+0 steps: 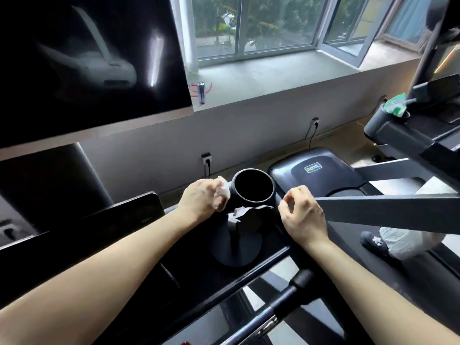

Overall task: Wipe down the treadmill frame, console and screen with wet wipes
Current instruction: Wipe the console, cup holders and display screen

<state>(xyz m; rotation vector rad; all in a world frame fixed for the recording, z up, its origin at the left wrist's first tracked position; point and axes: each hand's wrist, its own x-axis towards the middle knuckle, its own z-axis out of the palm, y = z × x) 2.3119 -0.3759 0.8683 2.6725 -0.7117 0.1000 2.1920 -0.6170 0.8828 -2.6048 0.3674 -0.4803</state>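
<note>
The screen (pixel 87 58), the largest surface to be cleaned, stands dark at upper left and shows only reflections; neither hand is on it. Below it, the console (pixel 129 220) runs across the lower part of the view, and a frame bar (pixel 385 210) extends from the console's right end toward the right edge. A motor cover (pixel 323 175) lies beyond the console, near the wall. At the console's right end sits the cup holder (pixel 249 204), an open round well with a dark interior. The left hand (pixel 199 199) is placed against the cup holder's left outer wall, its fingers curled round a bunched wet wipe (pixel 222 189); the wipe is therefore at the holder's left side, touching or nearly touching the wall. Bunching gives the fingers a firm pad to press into a curved surface. The right hand (pixel 303 212) rests beside the holder's right side, where the frame bar begins, probably to steady the body. Its fingers are curled, but whether they pinch anything cannot be told. The step in hand appears to be wiping the cup holder. A green wipes pack (pixel 395 108) stands in the holder of the neighbouring machine at far right, well apart from both hands. A can (pixel 201 92) stands on the window sill (pixel 273 75).
</note>
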